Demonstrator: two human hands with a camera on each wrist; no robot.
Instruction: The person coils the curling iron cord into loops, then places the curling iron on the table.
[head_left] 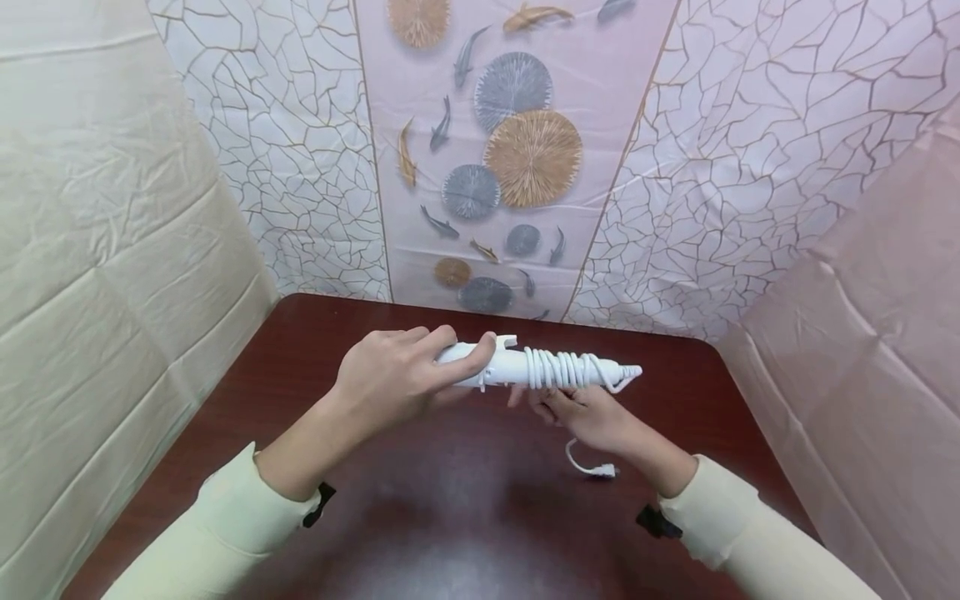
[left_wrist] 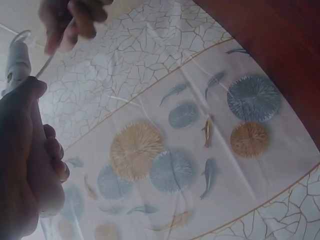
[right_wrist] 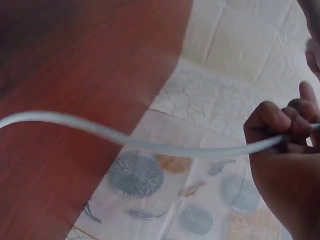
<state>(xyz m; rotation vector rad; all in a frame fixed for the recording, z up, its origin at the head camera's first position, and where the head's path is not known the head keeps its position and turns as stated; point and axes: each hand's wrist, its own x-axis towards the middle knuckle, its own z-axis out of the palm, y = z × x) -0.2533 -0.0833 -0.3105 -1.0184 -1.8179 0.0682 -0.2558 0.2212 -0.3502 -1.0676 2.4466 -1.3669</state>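
Note:
My left hand [head_left: 386,375] grips a white curling iron [head_left: 512,369] by its left part, above the table and roughly level. A small lever sticks up from its top side. Several turns of white power cord [head_left: 558,369] are wound round its right part, beside the tapered cord end. Just below these turns, my right hand [head_left: 596,419] pinches the loose cord between curled fingers and thumb, as the right wrist view shows with the cord [right_wrist: 200,151] stretching off to the left. The plug [head_left: 602,472] hangs on a short curved length of cord under the right hand.
A dark red-brown table [head_left: 450,517] with rounded far corners lies beneath both hands. Patterned cloth [head_left: 322,167] with fish and round motifs rises behind it. Pale cloth walls [head_left: 112,275] stand close at the left and right edges.

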